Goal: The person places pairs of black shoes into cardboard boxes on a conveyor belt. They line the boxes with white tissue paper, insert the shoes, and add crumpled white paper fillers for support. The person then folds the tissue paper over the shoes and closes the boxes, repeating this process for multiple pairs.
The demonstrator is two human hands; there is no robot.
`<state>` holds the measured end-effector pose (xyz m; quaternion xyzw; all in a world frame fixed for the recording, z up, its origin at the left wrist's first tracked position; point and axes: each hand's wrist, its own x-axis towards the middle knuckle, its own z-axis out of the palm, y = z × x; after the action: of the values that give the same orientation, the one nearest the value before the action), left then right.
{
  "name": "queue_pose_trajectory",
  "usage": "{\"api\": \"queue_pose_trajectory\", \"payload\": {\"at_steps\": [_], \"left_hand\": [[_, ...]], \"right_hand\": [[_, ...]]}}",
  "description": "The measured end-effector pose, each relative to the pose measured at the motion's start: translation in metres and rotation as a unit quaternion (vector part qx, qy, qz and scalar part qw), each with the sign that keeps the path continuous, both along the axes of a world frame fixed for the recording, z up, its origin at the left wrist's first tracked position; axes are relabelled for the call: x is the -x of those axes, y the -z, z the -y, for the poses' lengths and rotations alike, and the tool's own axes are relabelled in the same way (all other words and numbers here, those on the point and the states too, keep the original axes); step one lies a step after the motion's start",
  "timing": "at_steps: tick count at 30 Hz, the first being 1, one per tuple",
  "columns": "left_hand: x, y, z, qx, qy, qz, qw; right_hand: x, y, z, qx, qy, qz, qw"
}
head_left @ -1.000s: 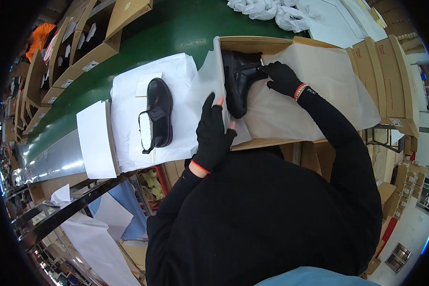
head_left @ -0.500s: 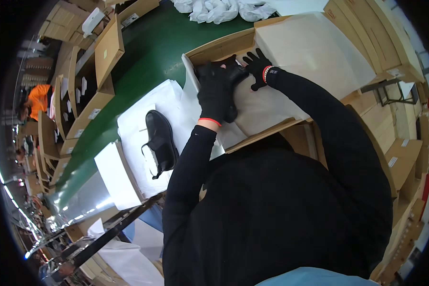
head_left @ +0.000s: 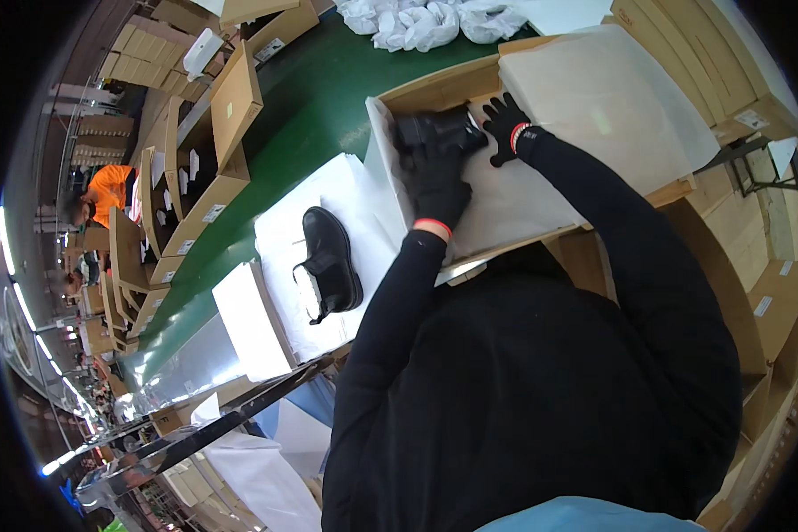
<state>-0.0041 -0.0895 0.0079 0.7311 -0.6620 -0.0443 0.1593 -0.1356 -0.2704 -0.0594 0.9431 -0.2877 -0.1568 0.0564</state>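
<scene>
Head view shows the gloved left hand (head_left: 436,177) clamped around a black shoe (head_left: 434,133) at twelve o'clock, pressing it into the paper-lined cardboard box (head_left: 434,89) while the right hand (head_left: 504,129), fingers spread, steadies the tissue paper (head_left: 594,97).

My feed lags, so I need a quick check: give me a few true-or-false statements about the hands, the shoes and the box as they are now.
1. The left hand grips a black shoe inside the cardboard box. True.
2. The right hand rests on the second shoe. False: it is in the box, on the white tissue paper.
3. The second shoe lies on white paper outside the box. True.
4. Both hands are bare. False: both wear black gloves.
5. The conveyor belt is red. False: green.
</scene>
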Motion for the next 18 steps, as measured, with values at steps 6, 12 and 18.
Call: {"api": "queue_pose_trajectory", "payload": {"at_steps": [6,12,18], "left_hand": [[-0.002,0.01,0.007,0.015,0.004,0.012,1.0],[-0.015,0.0,0.003,0.136,0.007,0.026,0.99],[-0.041,-0.031,-0.07,0.251,-0.095,-0.106,0.958]], "right_hand": [[0.002,0.003,0.004,0.012,0.012,0.009,1.0],[-0.02,-0.029,-0.01,0.016,0.056,-0.04,0.998],[0.009,-0.072,0.024,0.032,-0.11,0.422,0.899]]}}
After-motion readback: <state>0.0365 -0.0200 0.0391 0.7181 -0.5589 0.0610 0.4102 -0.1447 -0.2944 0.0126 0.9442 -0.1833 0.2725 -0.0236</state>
